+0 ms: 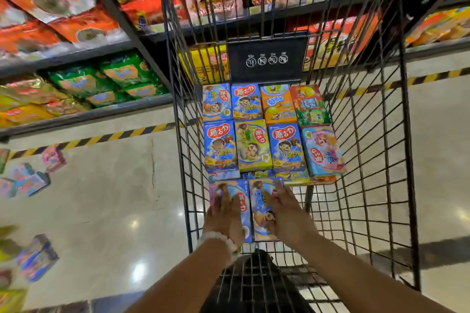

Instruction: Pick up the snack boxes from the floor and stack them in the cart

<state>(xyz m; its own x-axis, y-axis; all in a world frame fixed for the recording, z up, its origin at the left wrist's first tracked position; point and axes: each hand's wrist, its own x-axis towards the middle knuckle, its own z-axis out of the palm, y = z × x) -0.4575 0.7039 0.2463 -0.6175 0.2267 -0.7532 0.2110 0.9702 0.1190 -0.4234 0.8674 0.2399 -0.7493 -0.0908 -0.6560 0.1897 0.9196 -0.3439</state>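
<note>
Both my arms reach down into a black wire cart (pixel 376 185). My left hand (pixel 223 216), with a white bead bracelet on the wrist, lies flat on a blue snack box (pixel 241 201) at the near left of the cart floor. My right hand (pixel 287 211) rests on a second blue box (pixel 259 213) beside it. Beyond them, two rows of colourful snack boxes (pixel 269 129) lie flat, side by side, with more boxes underneath. Several loose boxes (pixel 38 256) lie on the floor to the left, blurred.
Store shelves (pixel 84 79) full of orange, green and yellow packets run along the left and the far side. A yellow-black hazard stripe (pixel 101 138) marks the floor at the shelf base. The cart floor to the right of my hands is bare wire.
</note>
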